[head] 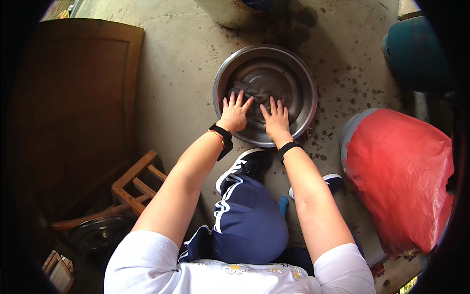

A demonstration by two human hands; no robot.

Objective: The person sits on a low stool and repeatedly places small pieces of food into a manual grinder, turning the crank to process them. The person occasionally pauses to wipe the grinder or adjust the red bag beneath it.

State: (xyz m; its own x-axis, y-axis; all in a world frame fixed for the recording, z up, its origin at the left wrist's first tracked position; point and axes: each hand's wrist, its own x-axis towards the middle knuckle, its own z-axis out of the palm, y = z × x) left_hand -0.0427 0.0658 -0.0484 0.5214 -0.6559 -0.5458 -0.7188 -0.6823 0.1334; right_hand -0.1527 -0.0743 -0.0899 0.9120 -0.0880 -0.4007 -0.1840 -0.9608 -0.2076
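Observation:
A round metal basin stands on the concrete floor before me, with a soaked grey cloth lying in what looks like shallow water. Over the near left part of the basin, my left hand spreads its fingers, palm down, by the cloth's near edge. My right hand is spread the same way over the near right part, thumb towards the left hand. Neither hand grips anything; whether the fingertips touch the cloth or water I cannot tell. Both wrists wear black bands.
At the left are a wooden panel and a wooden stool frame. A red-covered container and a teal cylinder stand right. A pale bucket is beyond the basin. My shoes are near its rim; wet spots mark the floor.

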